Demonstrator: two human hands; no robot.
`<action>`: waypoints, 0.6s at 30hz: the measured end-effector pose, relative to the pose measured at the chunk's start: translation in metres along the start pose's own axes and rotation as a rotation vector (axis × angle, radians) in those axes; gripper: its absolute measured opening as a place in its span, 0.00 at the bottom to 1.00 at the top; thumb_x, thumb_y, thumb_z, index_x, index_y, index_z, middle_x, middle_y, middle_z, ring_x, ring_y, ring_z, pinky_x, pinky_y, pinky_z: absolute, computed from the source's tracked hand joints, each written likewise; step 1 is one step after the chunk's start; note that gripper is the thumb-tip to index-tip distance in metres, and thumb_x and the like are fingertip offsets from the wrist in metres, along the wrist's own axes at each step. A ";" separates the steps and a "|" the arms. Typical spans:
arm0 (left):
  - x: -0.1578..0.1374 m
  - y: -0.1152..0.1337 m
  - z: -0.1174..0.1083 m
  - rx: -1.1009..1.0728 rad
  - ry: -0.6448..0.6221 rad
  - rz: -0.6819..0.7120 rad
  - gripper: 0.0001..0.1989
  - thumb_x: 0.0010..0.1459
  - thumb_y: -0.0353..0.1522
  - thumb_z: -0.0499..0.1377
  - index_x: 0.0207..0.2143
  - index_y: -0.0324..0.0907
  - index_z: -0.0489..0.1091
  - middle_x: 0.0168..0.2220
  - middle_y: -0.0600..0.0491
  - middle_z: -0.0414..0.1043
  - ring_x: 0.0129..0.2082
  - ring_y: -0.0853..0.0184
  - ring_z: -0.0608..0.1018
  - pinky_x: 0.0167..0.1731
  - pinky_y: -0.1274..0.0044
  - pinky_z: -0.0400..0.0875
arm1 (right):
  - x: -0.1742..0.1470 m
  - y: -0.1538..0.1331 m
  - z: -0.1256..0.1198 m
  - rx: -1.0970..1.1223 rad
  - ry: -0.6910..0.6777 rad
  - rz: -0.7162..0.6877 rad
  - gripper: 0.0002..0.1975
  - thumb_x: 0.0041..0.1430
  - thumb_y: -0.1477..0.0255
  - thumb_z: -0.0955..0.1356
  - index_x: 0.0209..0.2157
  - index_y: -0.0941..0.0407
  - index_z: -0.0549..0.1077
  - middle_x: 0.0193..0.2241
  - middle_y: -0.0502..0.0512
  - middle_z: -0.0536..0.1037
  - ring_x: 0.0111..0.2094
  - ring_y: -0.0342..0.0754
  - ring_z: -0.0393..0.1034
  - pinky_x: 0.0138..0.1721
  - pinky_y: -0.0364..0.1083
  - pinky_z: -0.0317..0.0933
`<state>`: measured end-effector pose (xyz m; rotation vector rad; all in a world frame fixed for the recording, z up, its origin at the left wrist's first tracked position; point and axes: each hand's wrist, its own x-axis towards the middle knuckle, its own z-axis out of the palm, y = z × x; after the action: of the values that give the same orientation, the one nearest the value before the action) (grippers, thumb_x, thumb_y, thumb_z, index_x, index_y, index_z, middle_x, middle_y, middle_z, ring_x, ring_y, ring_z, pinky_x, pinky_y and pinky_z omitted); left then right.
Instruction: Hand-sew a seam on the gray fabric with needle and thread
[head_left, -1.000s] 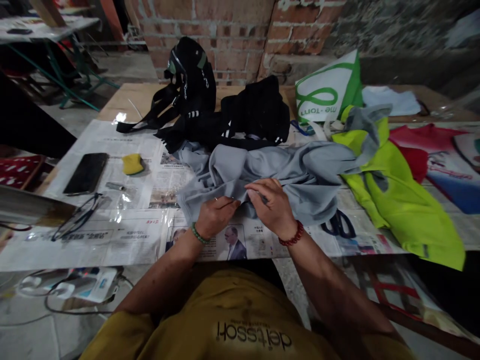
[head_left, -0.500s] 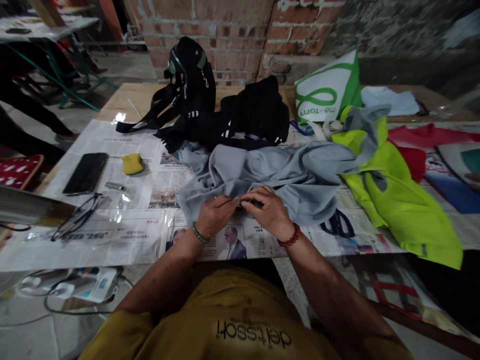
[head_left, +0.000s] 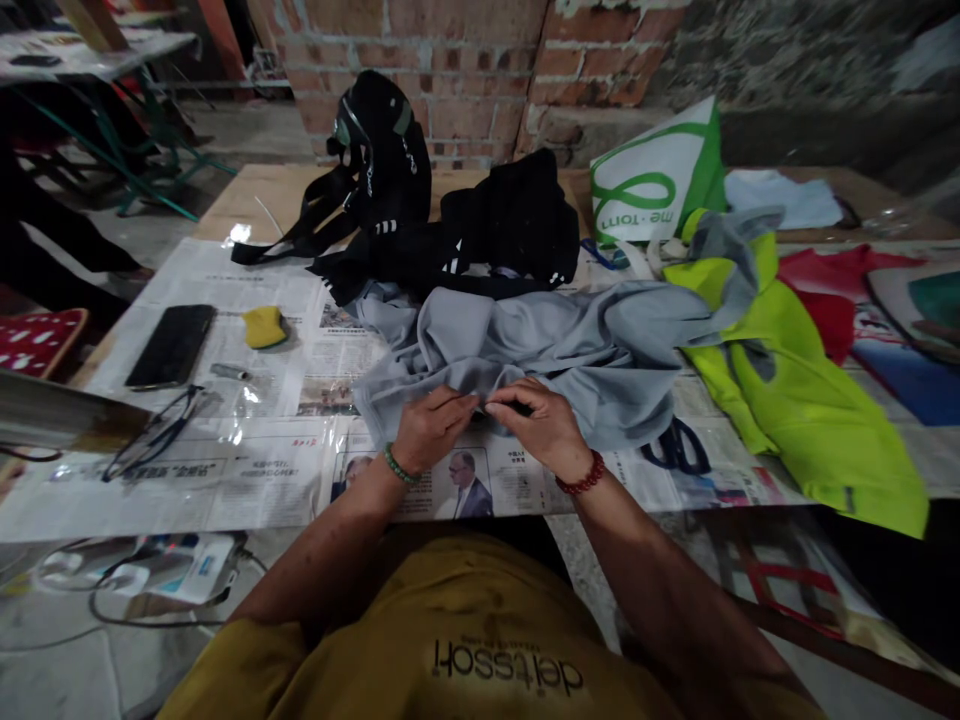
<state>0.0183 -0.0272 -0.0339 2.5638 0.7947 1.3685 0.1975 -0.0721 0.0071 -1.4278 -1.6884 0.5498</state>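
Two bare hands come together over the near part of a grey cloth (head_left: pixel 525 340), the left hand (head_left: pixel 429 430) and the right hand (head_left: pixel 546 428) angled inward until their fingertips all but touch. Each thumb sits close to its forefinger, as if pinching; what lies between them is too small and dim to make out from here, so whether the fingers grip the cloth's edge or merely rest against it, I cannot tell.

The cloth lies under the fingers and just beyond them, its long axis running left to right, crosswise to the reach of the forearms. More of its length stretches to the right of the fingers, so the right hand is nearer the bulk and the left hand nearer the shorter end; at the worked spot itself, neither is plainly closer.

Near, to the right of the fingers, dark scissors (head_left: pixel 678 450) show their loops beside the cloth. Well apart to the left are a phone (head_left: pixel 171 345) and a yellow sponge (head_left: pixel 264 327). Farther right, a yellow-green garment (head_left: pixel 817 400) touches the cloth's end. Beyond the fingers, past the cloth, black clothing (head_left: pixel 517 225) borders its far side, and at the back of the counter (head_left: pixel 234 195) stands a black bag (head_left: pixel 397 150).
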 end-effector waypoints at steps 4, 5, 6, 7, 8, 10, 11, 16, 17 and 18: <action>0.003 0.001 0.002 -0.113 -0.001 -0.047 0.08 0.63 0.30 0.55 0.38 0.39 0.74 0.30 0.51 0.75 0.29 0.72 0.76 0.29 0.81 0.74 | 0.001 0.002 0.005 0.098 0.017 0.095 0.06 0.54 0.67 0.69 0.27 0.53 0.78 0.25 0.49 0.77 0.30 0.45 0.71 0.36 0.47 0.63; 0.003 0.001 0.002 -0.143 0.004 -0.055 0.07 0.63 0.30 0.56 0.37 0.39 0.74 0.30 0.51 0.75 0.29 0.72 0.76 0.29 0.81 0.74 | 0.002 0.002 0.005 0.109 0.004 0.101 0.06 0.54 0.67 0.69 0.27 0.53 0.78 0.25 0.49 0.78 0.30 0.45 0.71 0.35 0.46 0.63; 0.004 0.001 0.002 -0.168 0.007 -0.061 0.07 0.62 0.30 0.56 0.37 0.39 0.74 0.30 0.51 0.75 0.29 0.72 0.76 0.29 0.81 0.74 | 0.003 0.002 0.005 0.117 -0.009 0.103 0.06 0.54 0.67 0.69 0.27 0.53 0.78 0.26 0.49 0.78 0.30 0.45 0.71 0.35 0.46 0.63; 0.005 0.001 0.001 -0.185 0.010 -0.067 0.07 0.62 0.30 0.56 0.37 0.39 0.74 0.29 0.52 0.75 0.29 0.72 0.76 0.29 0.81 0.74 | 0.003 0.002 0.005 0.127 -0.017 0.110 0.06 0.54 0.67 0.69 0.27 0.53 0.77 0.25 0.49 0.77 0.30 0.45 0.70 0.34 0.46 0.63; 0.005 0.001 0.001 -0.197 0.006 -0.075 0.06 0.62 0.30 0.57 0.37 0.39 0.74 0.29 0.52 0.75 0.29 0.72 0.76 0.29 0.81 0.74 | 0.003 0.003 0.005 0.144 -0.015 0.128 0.07 0.54 0.67 0.69 0.27 0.53 0.77 0.25 0.49 0.77 0.29 0.44 0.70 0.34 0.45 0.63; 0.006 0.001 0.001 -0.214 -0.024 -0.088 0.07 0.62 0.30 0.56 0.37 0.39 0.74 0.29 0.52 0.74 0.29 0.72 0.76 0.29 0.81 0.73 | 0.004 0.003 0.005 0.209 0.022 0.190 0.07 0.55 0.67 0.67 0.27 0.54 0.75 0.24 0.48 0.76 0.28 0.43 0.69 0.32 0.44 0.62; 0.006 0.000 0.001 -0.221 -0.044 -0.094 0.07 0.62 0.30 0.56 0.37 0.39 0.74 0.29 0.52 0.74 0.29 0.72 0.76 0.29 0.81 0.73 | 0.003 0.004 0.006 0.258 0.051 0.225 0.08 0.55 0.66 0.67 0.27 0.55 0.74 0.24 0.49 0.76 0.28 0.43 0.69 0.32 0.44 0.63; 0.005 -0.001 0.002 -0.250 -0.080 -0.103 0.08 0.63 0.31 0.56 0.35 0.39 0.74 0.28 0.53 0.73 0.28 0.72 0.75 0.29 0.81 0.72 | 0.003 0.009 0.016 0.555 0.154 0.357 0.09 0.52 0.65 0.69 0.26 0.56 0.71 0.23 0.49 0.76 0.27 0.43 0.69 0.34 0.44 0.65; 0.005 -0.001 0.002 -0.256 -0.082 -0.104 0.08 0.63 0.31 0.56 0.35 0.39 0.74 0.27 0.53 0.72 0.28 0.73 0.75 0.28 0.81 0.71 | 0.004 0.011 0.017 0.600 0.165 0.377 0.10 0.51 0.65 0.70 0.25 0.56 0.70 0.23 0.49 0.75 0.26 0.42 0.69 0.34 0.44 0.65; 0.005 -0.001 0.001 -0.260 -0.087 -0.104 0.08 0.62 0.31 0.56 0.35 0.39 0.75 0.27 0.53 0.72 0.27 0.73 0.75 0.28 0.81 0.71 | 0.004 0.012 0.017 0.638 0.177 0.393 0.10 0.51 0.64 0.70 0.25 0.56 0.70 0.22 0.49 0.75 0.26 0.42 0.69 0.33 0.44 0.65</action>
<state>0.0211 -0.0238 -0.0316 2.3311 0.6763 1.2312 0.1907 -0.0617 -0.0101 -1.2737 -0.9589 1.0361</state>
